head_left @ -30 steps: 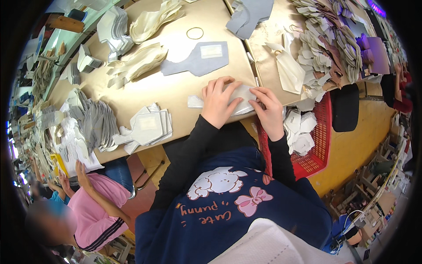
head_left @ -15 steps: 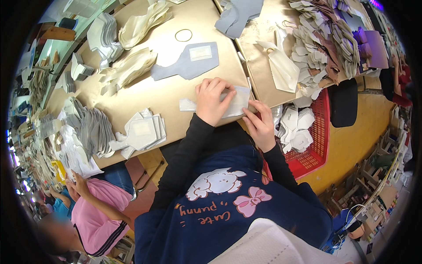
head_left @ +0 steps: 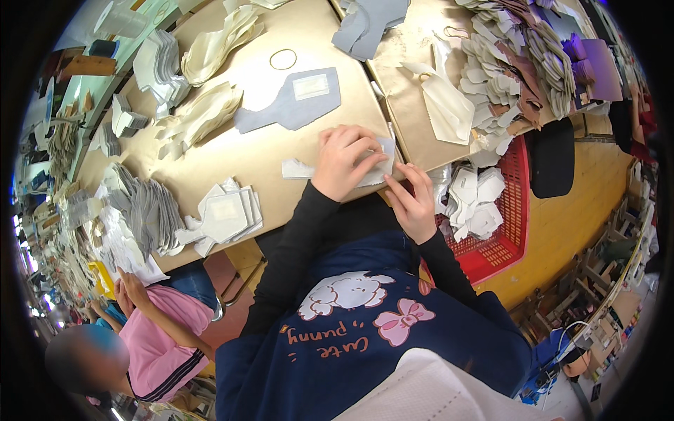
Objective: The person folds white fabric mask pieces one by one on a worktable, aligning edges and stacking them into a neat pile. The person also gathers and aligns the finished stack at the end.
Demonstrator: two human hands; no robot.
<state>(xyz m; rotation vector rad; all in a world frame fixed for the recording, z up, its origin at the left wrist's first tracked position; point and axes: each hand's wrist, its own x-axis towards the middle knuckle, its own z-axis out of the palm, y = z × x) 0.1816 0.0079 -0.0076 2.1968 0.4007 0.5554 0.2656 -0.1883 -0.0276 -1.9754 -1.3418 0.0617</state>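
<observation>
The right hand (head_left: 414, 203) rests at the near table edge, fingers together, tips touching the white cut piece (head_left: 337, 168). The left hand (head_left: 344, 161) presses flat on it, fingers slightly spread. Farther left lies a grey shaped piece (head_left: 288, 105).

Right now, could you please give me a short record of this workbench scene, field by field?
left hand: left hand pressed flat on a white cut piece
right hand: right hand at the table edge, fingers on the same piece's right end
beyond the hands: grey cut piece with a white patch
right of the hands: red basket holding white pieces
left: stack of white pieces; a person in pink
</observation>
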